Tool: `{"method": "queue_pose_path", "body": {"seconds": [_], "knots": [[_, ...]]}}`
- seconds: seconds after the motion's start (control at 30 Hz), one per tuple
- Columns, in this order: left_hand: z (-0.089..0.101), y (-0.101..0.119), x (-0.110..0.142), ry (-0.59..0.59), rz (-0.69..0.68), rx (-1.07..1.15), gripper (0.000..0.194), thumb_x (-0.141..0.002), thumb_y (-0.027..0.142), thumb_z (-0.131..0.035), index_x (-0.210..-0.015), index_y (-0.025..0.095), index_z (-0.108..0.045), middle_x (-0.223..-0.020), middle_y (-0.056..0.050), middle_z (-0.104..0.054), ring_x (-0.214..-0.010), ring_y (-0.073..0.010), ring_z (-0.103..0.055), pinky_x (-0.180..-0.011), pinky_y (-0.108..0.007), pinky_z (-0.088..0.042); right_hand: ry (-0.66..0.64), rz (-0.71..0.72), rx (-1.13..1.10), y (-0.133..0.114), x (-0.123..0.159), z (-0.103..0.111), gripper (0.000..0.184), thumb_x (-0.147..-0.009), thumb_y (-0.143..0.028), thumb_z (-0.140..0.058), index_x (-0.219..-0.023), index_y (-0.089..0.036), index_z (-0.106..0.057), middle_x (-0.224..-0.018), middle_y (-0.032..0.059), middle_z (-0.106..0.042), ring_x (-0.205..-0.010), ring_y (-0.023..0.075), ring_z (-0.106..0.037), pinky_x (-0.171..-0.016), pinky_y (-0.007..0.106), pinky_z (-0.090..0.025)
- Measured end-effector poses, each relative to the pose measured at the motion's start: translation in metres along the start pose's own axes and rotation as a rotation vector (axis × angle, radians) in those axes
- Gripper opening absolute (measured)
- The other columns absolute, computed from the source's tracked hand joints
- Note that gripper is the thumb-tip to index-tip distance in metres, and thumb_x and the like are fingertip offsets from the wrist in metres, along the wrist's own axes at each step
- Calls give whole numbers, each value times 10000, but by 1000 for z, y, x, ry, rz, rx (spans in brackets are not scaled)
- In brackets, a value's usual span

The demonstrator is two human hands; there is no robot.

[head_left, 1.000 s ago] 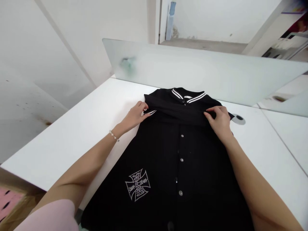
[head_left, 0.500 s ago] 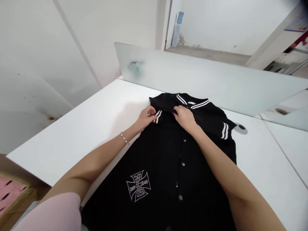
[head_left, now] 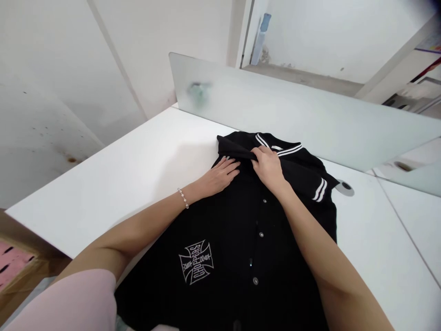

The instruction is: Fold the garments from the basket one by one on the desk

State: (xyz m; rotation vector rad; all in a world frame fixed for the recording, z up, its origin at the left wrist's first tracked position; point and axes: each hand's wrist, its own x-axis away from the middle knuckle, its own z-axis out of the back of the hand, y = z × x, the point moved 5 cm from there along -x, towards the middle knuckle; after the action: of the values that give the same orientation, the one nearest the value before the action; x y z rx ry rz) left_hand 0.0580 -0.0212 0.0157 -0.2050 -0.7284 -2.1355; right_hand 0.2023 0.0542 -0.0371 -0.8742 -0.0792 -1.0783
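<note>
A black button-front shirt (head_left: 227,220) with white stripes at collar and sleeve cuffs lies spread on a white table, collar at the far end. White cross-shaped embroidery (head_left: 196,262) shows on its lower left. My right hand (head_left: 268,168) pinches a raised fold of the fabric just below the collar. Against the left sleeve, my left hand (head_left: 220,177) rests palm down with fingers stretched out, covering most of that sleeve's striped cuff. The right sleeve's striped cuff (head_left: 320,190) lies flat at the other side.
A frosted glass divider (head_left: 292,105) stands along the back edge of the white table (head_left: 138,151). Near the right sleeve is a grey cable-hole cover (head_left: 345,187) in the tabletop. A cardboard box (head_left: 37,266) with pink material sits below, at the lower left.
My left hand has let go of the left cuff and now lies flat on the sleeve, slightly to the right. My right hand keeps its hold on the fold.
</note>
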Motion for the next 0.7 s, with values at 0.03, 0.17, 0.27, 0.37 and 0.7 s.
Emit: {"method": "queue_pose_path", "body": {"seconds": [0.03,0.17,0.27,0.37,0.7], "knots": [[-4,-2,0,-14,57,-23,360,-1016,221,-418,-1328,87,-539,-1458,-209,-496,-1403,-328,-432,-1183,-543,-359,7,9,3,-1,2,-1,280,-939,-137,-471,-1126,-164,-678,-1087,130,-652,-1002,273,-577,-839,368,-380],[-16,-10,-2,-110,277,-86,546,-1015,429,-442,-1288,-32,-546,-1306,-282,-556,-1245,-375,-526,-1067,-510,-439,38,31,-8,-1,6,-2,305,-934,-127,-472,-1136,-191,-692,-1115,112,-651,-1043,268,-567,-882,377,-358],[-16,-14,-7,-161,373,-105,586,-995,500,-462,-1161,-42,-612,-1126,-260,-595,-1123,-368,-549,-970,-464,-475,22,26,-11,2,11,-7,327,-932,-125,-472,-1156,-208,-695,-1110,102,-647,-1046,264,-563,-898,384,-355],[-16,-19,-10,-156,435,-81,590,-963,548,-505,-1123,-5,-633,-1092,-254,-584,-1127,-395,-517,-909,-466,-481,-51,66,9,4,22,-18,347,-934,-141,-466,-1191,-221,-686,-1102,112,-640,-1020,268,-556,-889,387,-363],[-8,-32,-9,-183,353,-64,228,-898,255,-648,-1062,98,-630,-1035,-196,-597,-1079,-370,-522,-833,-439,-489,-20,-10,166,59,52,-16,449,-797,-101,-513,-1223,-157,-645,-1155,164,-607,-1041,308,-515,-926,439,-337]]}}
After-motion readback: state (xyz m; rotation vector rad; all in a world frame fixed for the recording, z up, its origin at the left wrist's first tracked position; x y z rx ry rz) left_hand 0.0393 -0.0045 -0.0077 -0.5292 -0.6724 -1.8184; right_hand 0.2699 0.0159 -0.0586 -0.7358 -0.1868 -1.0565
